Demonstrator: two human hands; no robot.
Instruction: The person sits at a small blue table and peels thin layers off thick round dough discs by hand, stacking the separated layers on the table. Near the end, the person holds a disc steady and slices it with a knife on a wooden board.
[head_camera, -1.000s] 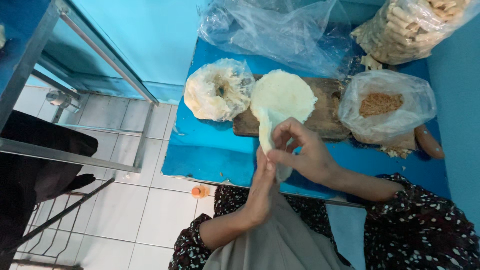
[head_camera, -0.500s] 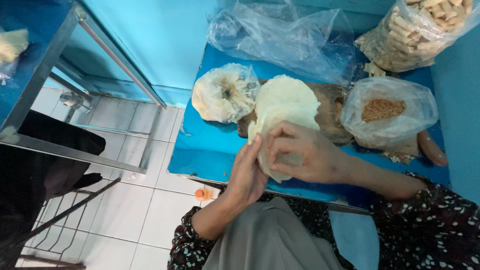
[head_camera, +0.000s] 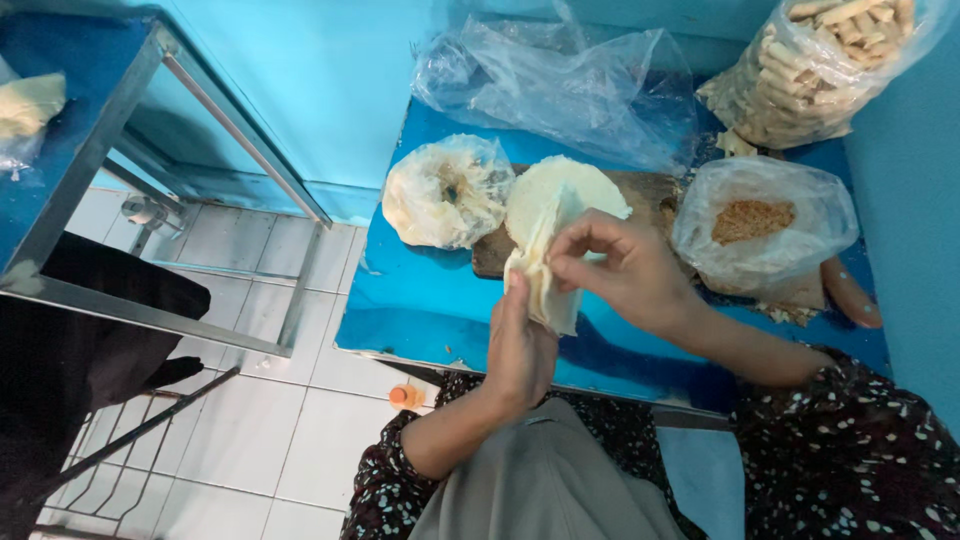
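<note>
Pale, thin dough wrapper (head_camera: 541, 270) hung folded between both hands over the blue bench (head_camera: 420, 300), near its front edge. Its long axis ran roughly top-to-bottom in the view, slightly tilted: upper end toward the wooden board (head_camera: 655, 192), lower end toward the person's lap. Right hand (head_camera: 625, 270) pinched the wrapper's upper part, thumb & fingers closed on it from the right. Left hand (head_camera: 520, 350) was pressed flat vs. the wrapper's lower left side, fingers straight, pointing up; wrapper held btw. the two hands.

Just behind, a round stack of wrappers (head_camera: 565, 195) lay flat on the board, w/ the held sheet's top edge overlapping it in the view; can't tell if touching. Left of the stack, a clear bag of more wrappers (head_camera: 447, 192) sat on the bench, half on the board's left end. Right of the board, a clear bag w/ brown crumbly filling (head_camera: 760, 225) stood open-side up. Far right corner: big bag of finished pale rolls (head_camera: 815, 70), leaning vs. the wall. Crumpled empty plastic sheet (head_camera: 570, 85) lay at the bench's back.

Another person's fingertips (head_camera: 850, 292) rested on the bench's right edge, beside the filling bag. Orange bottle cap (head_camera: 405, 396) lay on the white floor tiles (head_camera: 250, 420) below the bench's front. Metal-framed table (head_camera: 90, 130) stood well apart at left.
</note>
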